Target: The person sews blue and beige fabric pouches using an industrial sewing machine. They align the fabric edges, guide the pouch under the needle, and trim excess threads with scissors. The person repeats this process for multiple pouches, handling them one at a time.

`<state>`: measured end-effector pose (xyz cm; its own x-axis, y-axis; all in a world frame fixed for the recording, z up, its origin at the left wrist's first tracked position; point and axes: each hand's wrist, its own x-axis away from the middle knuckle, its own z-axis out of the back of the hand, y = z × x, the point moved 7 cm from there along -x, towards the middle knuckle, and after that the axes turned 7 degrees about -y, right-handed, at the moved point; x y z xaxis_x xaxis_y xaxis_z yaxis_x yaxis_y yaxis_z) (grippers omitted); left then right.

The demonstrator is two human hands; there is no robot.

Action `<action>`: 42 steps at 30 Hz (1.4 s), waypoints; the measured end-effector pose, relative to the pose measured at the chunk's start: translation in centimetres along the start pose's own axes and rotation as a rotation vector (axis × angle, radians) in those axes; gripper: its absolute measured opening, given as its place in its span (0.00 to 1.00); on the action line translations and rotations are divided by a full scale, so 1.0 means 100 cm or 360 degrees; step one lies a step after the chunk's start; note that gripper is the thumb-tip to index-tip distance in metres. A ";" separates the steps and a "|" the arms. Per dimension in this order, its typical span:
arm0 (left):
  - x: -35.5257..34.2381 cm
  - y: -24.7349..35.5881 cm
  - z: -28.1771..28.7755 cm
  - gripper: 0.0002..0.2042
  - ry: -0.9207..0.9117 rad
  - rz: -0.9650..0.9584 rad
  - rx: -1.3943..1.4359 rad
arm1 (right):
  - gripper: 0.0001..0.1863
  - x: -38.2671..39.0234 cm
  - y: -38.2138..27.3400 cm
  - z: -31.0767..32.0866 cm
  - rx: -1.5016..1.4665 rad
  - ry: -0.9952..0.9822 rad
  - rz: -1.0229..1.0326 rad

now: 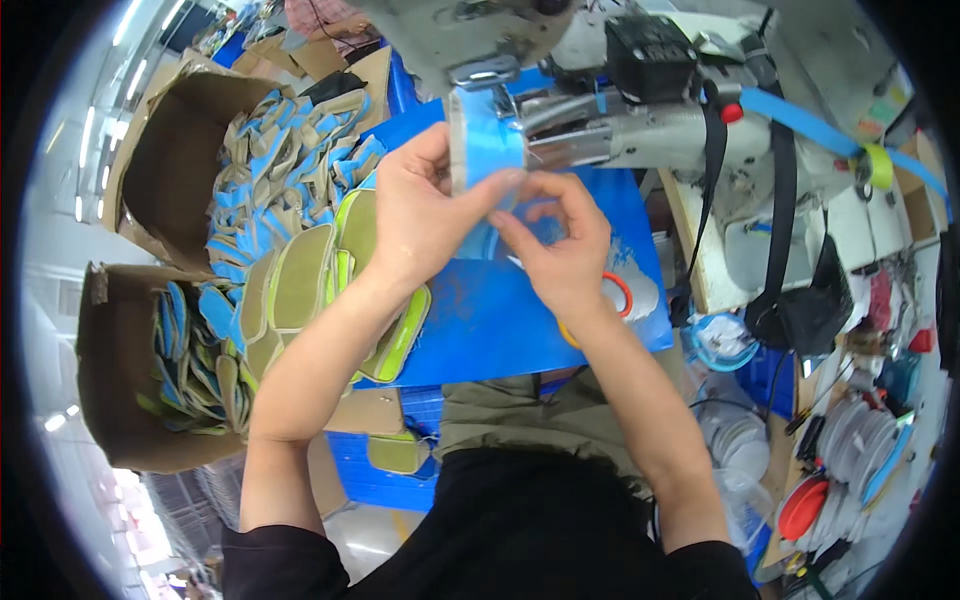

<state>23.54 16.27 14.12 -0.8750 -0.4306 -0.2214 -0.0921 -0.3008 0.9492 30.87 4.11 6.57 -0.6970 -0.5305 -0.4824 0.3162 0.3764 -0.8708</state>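
Observation:
A curved fabric piece point(487, 140), bright blue with a beige edge, stands under the sewing machine head point(485, 70) at the end of its narrow arm point(640, 140). My left hand point(415, 205) is closed on the piece's left and lower side, its thumb across the lower edge. Close beside that thumb, my right hand point(565, 245) is pinched, its fingertips at the lower right edge; what lies between them is hidden. Below my right hand, scissors with orange handles point(622, 295) rest on the blue table point(440, 345).
Green and beige fabric pieces point(302, 275) lie overlapping at the table's left. Past them stand two cardboard boxes; the lower box point(110, 350) holds more pieces, beside a heap of blue-beige ones point(265, 170). A blue tape point(790, 115) runs to the machine from the right. Black straps hang there.

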 end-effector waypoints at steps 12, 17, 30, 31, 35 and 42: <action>-0.008 0.001 0.001 0.14 0.0034 0.0131 0.0137 | 0.13 -0.001 -0.006 -0.002 -0.0438 0.0033 -0.0301; -0.011 0.001 0.000 0.15 0.0054 0.0250 0.0227 | 0.14 -0.004 -0.010 0.000 -0.0556 -0.0004 -0.0425; -0.008 -0.001 -0.006 0.18 0.0076 0.0496 0.0549 | 0.14 -0.012 -0.033 0.014 -0.0682 -0.0225 -0.0702; -0.007 -0.004 -0.006 0.18 0.0059 0.0520 0.0598 | 0.15 -0.009 -0.033 0.015 -0.0564 -0.0239 -0.0649; -0.003 -0.009 -0.001 0.17 -0.0055 0.0654 0.0767 | 0.18 -0.002 -0.034 0.014 -0.0355 -0.0253 -0.0563; 0.002 -0.006 -0.004 0.12 -0.0059 0.0696 0.0791 | 0.20 -0.001 -0.041 0.016 -0.0277 -0.0259 -0.0541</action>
<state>23.63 16.02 13.40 -0.8965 -0.3916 0.2071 0.0747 0.3272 0.9420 30.65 1.37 10.04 -0.6278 -0.7547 -0.1908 -0.0379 0.2744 -0.9609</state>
